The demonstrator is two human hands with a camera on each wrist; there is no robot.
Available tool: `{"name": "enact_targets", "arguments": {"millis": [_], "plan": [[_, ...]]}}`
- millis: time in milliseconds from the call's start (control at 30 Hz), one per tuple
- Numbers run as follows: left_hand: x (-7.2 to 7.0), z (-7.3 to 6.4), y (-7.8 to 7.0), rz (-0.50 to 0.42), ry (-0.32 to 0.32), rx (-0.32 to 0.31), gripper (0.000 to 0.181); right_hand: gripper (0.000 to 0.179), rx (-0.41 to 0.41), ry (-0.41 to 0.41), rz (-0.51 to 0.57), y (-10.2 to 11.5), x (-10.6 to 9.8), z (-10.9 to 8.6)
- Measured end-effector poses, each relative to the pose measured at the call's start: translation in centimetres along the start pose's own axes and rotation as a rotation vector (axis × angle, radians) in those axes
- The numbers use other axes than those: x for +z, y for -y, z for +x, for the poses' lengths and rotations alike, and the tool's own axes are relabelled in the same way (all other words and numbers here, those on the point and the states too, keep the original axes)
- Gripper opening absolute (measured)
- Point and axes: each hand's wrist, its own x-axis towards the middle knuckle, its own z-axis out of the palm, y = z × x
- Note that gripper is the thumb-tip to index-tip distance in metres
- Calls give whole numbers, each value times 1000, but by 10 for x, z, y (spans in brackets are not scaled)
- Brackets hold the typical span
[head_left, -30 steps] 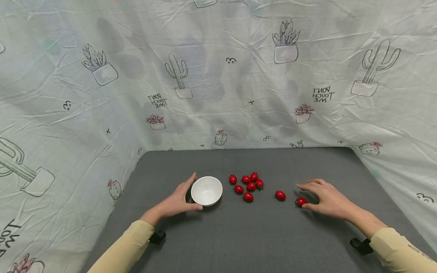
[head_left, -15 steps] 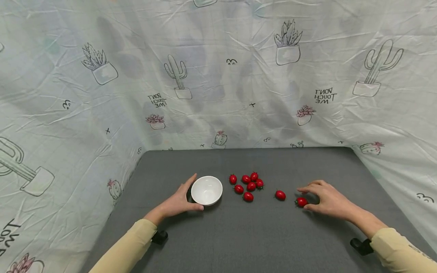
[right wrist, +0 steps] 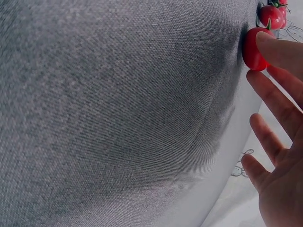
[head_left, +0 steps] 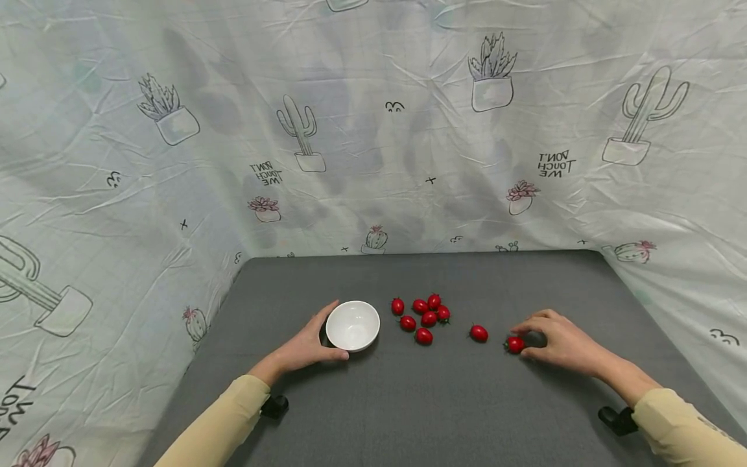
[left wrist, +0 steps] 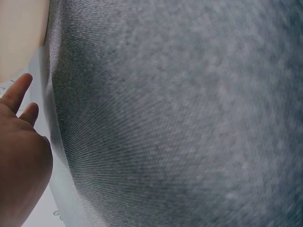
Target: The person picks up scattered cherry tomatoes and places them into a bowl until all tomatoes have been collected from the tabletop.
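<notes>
Red cherry tomato [head_left: 515, 345], head view: on grey tabletop [head_left: 379, 415], to L of R hand's [head_left: 563, 344] palm, btwn thumb & index tips; long axis approx L–R, stem end away from palm. R hand nearer; L hand [head_left: 303, 345] well apart.
R fingers, head view: curved, parted; thumb at tomato, gap at index; no closed pinch seen.
White bowl [head_left: 353, 326], head view: upright; L thumb & index spread, near-straight, at its side; contact unclear.
Other tomatoes [head_left: 428, 318], head view: 7 grouped + 1 single, btwn bowl & R hand.
Bowl edge, L wrist view: top L corner; fingertips just below.
Tomato, R wrist view: thumb overlaps it; fingertip just beside lower end.
</notes>
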Motion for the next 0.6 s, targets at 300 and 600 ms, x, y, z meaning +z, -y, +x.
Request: {"name": "enact_targets", "arguments": {"millis": [300, 600], "plan": [[1, -2, -2, -55, 6, 1, 119, 31, 3, 16, 18, 0, 1, 2], [2, -1, -4, -75, 11, -16, 117, 29, -3, 32, 18, -1, 2, 3]]}}
